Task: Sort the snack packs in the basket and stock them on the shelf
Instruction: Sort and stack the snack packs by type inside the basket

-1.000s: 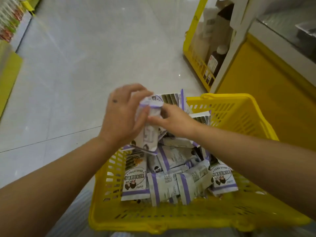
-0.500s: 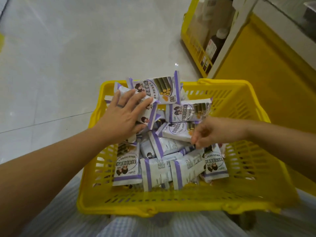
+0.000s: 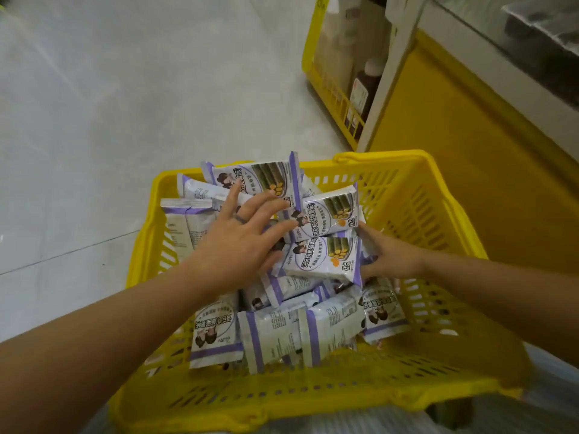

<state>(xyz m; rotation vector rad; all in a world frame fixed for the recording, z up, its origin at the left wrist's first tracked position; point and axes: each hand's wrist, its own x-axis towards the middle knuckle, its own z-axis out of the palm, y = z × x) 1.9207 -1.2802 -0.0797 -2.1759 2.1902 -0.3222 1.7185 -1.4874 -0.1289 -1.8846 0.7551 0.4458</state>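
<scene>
A yellow plastic basket [image 3: 419, 211] sits close in front of me, heaped with several white-and-purple snack packs [image 3: 269, 333]. Some lie face up showing green rolls, others show their printed backs. My left hand [image 3: 241, 245] lies over the middle of the heap with fingers spread and straight, fingertips touching the top face-up pack [image 3: 266, 175]. My right hand [image 3: 391, 255] comes in from the right and holds the right end of a face-up pack [image 3: 322, 261] between thumb and fingers, its index finger reaching up against the pack above.
A yellow shelf unit base [image 3: 470, 158] with a white edge [image 3: 388, 73] rises at the right. Beyond it stands a second yellow basket [image 3: 326, 86] holding a dark bottle [image 3: 363, 92]. Pale tiled floor [image 3: 125, 104] stretches to the left and ahead.
Both hands were together above the basket around one pack; they have dropped onto the heap. The left hand spread over the packs, and the right hand moved to a face-up pack's right end.
</scene>
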